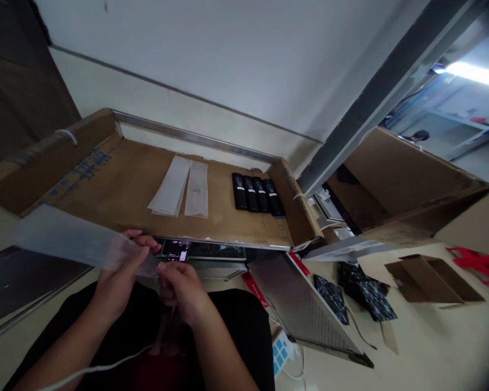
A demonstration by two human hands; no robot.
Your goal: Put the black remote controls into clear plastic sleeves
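A long translucent plastic sleeve [73, 236] stretches left from my hands, in front of the cardboard-lined bench. My left hand [124, 260] is closed around the sleeve near its right end, partly seen through the film. The fingers of my right hand [181, 288] pinch together at that end of the sleeve. Two groups of similar flat sleeves [171, 187] lie on the cardboard beyond my hands. Several black cylindrical items [256, 194] with small white labels stand in a row at the bench's right side.
A lit phone [177, 251] sits just under the bench edge. On the right, a metal mesh panel [305, 298] leans near dark patterned packages [367, 293]. Beyond are a large cardboard box [415, 184], a smaller open carton [434, 279] and a red frame [481, 263].
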